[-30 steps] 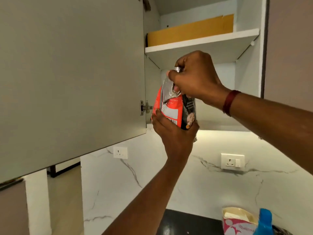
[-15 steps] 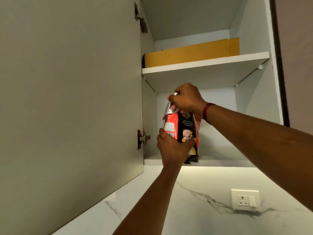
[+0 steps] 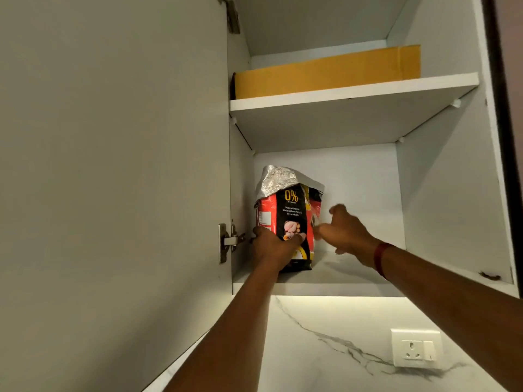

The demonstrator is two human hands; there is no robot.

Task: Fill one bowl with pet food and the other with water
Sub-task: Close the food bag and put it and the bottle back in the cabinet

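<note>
A red and black pet food bag (image 3: 288, 210) with a folded silver top stands upright on the lower shelf (image 3: 339, 274) of an open wall cabinet. My left hand (image 3: 273, 246) grips the bag's lower front. Just right of the bag is my right hand (image 3: 343, 232), fingers apart and blurred, holding nothing. No bowls are in view.
The open cabinet door (image 3: 113, 165) fills the left side, with its hinge (image 3: 227, 241) beside my left hand. A flat brown cardboard box (image 3: 325, 72) lies on the upper shelf. Below the cabinet is a marble wall with a white socket (image 3: 414, 349).
The bag went up and into the cabinet and now stands on the lower shelf. My right hand left the bag's folded top and dropped to its right side.
</note>
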